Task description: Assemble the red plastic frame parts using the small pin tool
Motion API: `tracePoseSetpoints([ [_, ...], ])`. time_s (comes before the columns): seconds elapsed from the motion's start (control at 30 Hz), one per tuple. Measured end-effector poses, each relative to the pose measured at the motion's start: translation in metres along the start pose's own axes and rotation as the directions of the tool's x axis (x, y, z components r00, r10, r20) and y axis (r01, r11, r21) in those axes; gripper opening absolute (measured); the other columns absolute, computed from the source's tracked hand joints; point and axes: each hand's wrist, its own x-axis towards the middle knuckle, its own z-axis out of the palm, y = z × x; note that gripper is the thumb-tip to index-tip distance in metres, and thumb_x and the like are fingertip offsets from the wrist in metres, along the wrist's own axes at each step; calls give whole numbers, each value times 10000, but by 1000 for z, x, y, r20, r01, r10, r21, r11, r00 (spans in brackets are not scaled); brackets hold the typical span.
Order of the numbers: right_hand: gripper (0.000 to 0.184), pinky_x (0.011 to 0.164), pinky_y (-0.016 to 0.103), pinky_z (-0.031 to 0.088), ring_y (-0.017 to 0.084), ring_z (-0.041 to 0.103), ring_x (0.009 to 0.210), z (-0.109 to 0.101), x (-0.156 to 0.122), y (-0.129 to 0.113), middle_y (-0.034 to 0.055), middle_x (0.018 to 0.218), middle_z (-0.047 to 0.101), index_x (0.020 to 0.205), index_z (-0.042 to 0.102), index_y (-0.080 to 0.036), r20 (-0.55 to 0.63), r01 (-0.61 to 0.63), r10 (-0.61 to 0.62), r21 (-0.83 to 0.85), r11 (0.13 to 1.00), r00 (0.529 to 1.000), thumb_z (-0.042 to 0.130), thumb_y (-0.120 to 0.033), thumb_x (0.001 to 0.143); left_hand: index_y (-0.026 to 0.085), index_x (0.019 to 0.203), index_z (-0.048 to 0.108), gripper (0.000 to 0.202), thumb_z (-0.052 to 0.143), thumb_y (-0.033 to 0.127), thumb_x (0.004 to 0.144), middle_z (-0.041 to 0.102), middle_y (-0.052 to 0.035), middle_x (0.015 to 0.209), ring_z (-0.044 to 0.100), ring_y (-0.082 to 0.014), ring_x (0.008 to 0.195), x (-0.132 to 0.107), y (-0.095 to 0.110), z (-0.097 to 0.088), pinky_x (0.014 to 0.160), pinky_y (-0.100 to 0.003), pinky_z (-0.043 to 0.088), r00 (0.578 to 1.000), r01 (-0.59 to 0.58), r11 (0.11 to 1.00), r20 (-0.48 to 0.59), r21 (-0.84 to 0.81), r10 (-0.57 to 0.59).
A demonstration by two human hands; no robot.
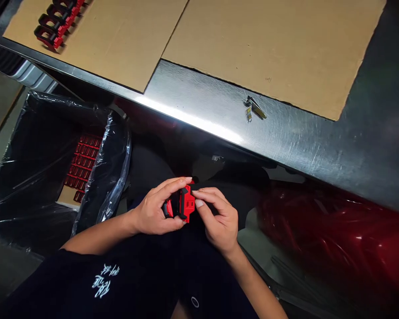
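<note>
Brushed, scratched metal is gleaming along the worktable [199,117], and below its edge a blocky red-and-black part [189,204] is sitting in the left hand [154,210], whose thumb and fingers are clamping its ends. The right hand [222,219] is bringing thumb and forefinger to its angular red face; whether they're pinching anything, I can't tell. Farther out, crinkly film is lining a bin [117,177], and looped parts [58,22] are standing on flat cardboard [119,40].
</note>
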Motion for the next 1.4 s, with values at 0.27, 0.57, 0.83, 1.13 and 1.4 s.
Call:
tracePoseSetpoints([
  [0.27, 149, 729, 308, 608, 183, 724, 806, -2, 0, 1, 36, 915, 751, 1017, 793, -263, 87, -192, 175, 266, 945, 981, 666, -266, 938, 238, 1588, 338, 870, 703, 149, 804, 587, -174, 1486, 601, -296, 1365, -3, -2, 6, 1055, -462, 598, 998, -54, 992, -8, 111, 55],
  [0.57, 168, 749, 318, 589, 191, 718, 808, -1, -4, 6, 38, 911, 766, 1003, 797, -255, 132, -277, 247, 312, 909, 960, 688, -362, 934, 249, 1626, 222, 937, 691, 161, 819, 593, -166, 1484, 628, -278, 1338, -6, -2, 6, 1058, -431, 602, 1000, -3, 990, 29, 139, -2],
  [0.83, 224, 689, 324, 625, 187, 738, 710, 1, -8, 11, 43, 865, 800, 1002, 776, -221, 205, -408, 355, 396, 823, 912, 741, -411, 890, 259, 1591, 301, 868, 659, 140, 809, 560, -165, 1499, 585, -308, 1373, -3, 8, 1, 1023, -463, 623, 990, 69, 973, 107, 221, -95],
  [1.13, 242, 699, 329, 629, 182, 727, 726, 0, -9, 12, 38, 886, 783, 1060, 765, -234, 241, -396, 321, 410, 821, 916, 729, -421, 912, 234, 1612, 270, 869, 628, 91, 833, 550, -195, 1508, 577, -295, 1389, -4, 2, 2, 1031, -455, 619, 995, -59, 958, 98, 281, 32],
  [1.4, 208, 690, 295, 602, 168, 700, 792, -1, -5, 7, 34, 955, 738, 1097, 768, -286, 161, -151, 107, 286, 946, 981, 763, -301, 890, 167, 1654, 6, 1038, 668, 85, 858, 651, -235, 1394, 722, -268, 1183, -2, -5, 4, 878, -394, 657, 968, -249, 867, 100, 432, 229],
])
